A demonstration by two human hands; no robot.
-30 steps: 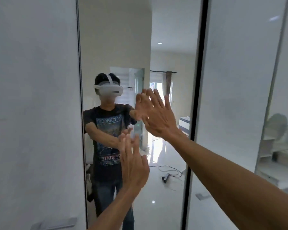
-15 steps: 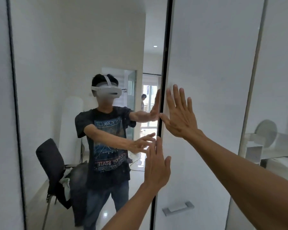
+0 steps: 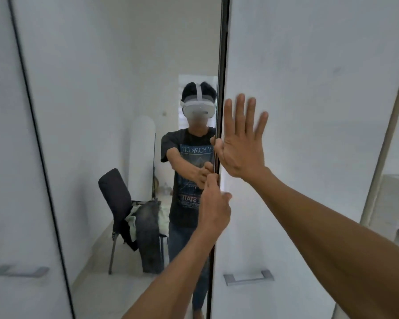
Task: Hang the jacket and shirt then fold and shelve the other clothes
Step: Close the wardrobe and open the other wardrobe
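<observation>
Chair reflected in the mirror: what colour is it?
The chair is black, best seen in the head view.

The left hand is leaving the mirror and curling round the edge of the white door; the right hand is sliding from the mirror onto that door, palm flat.

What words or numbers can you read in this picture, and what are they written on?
"YORK CIT": top line on the T-shirt reflected in the mirror door, letters backwards, both ends cut off.
"STATE": lower line on that T-shirt, also backwards; the rest is hidden behind the left hand.
Headset: no text clear enough to read.
No numbers or signs show anywhere else.
</observation>
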